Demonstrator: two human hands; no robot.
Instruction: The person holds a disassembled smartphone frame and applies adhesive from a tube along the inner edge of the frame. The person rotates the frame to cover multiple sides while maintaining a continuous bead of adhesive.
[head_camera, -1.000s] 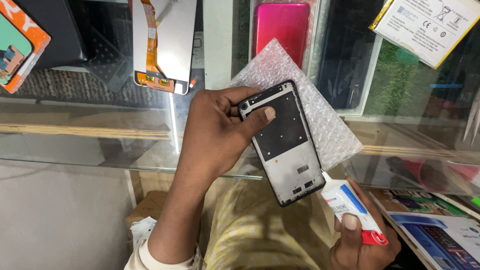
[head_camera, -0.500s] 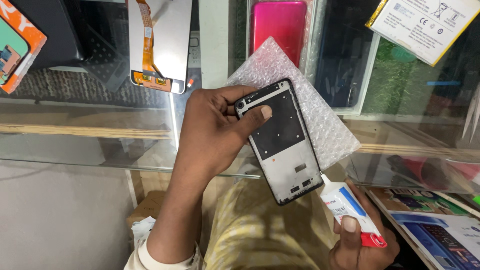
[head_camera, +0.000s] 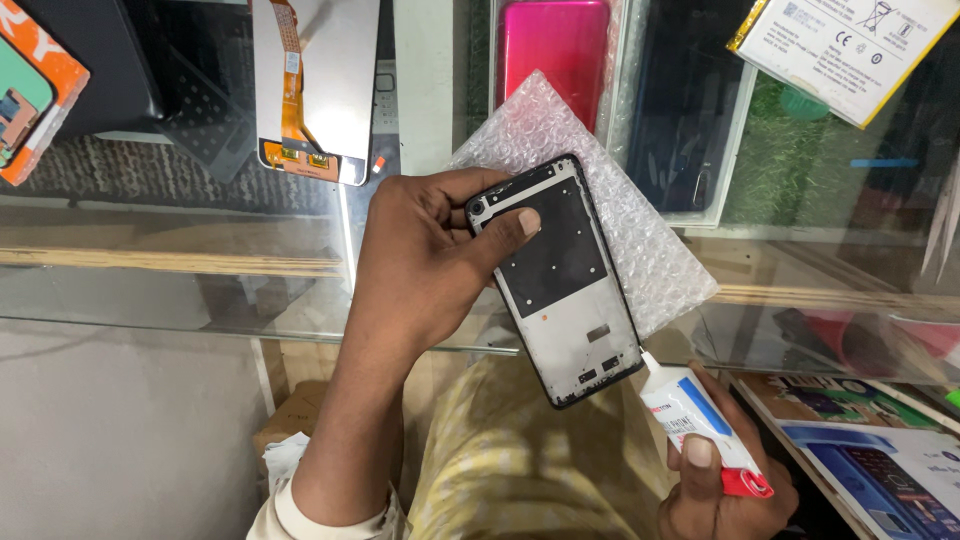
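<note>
Black phone frame (head_camera: 562, 282) pinched in my left hand (head_camera: 425, 275) over the glass desk's (head_camera: 150, 290) near edge; my right hand (head_camera: 725, 490) clamps the glue tube (head_camera: 700, 425), nozzle at the frame's lower corner; gluing seems barely begun.

place: phone repair shop | evidence: glass counter (head_camera: 150, 290), loose screen panel (head_camera: 330, 80), phone frame (head_camera: 565, 275)

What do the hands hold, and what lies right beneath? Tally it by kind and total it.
Phone frame: 1
Glue tube: 1
Bubble wrap sheet: 1
Total: 3
</note>
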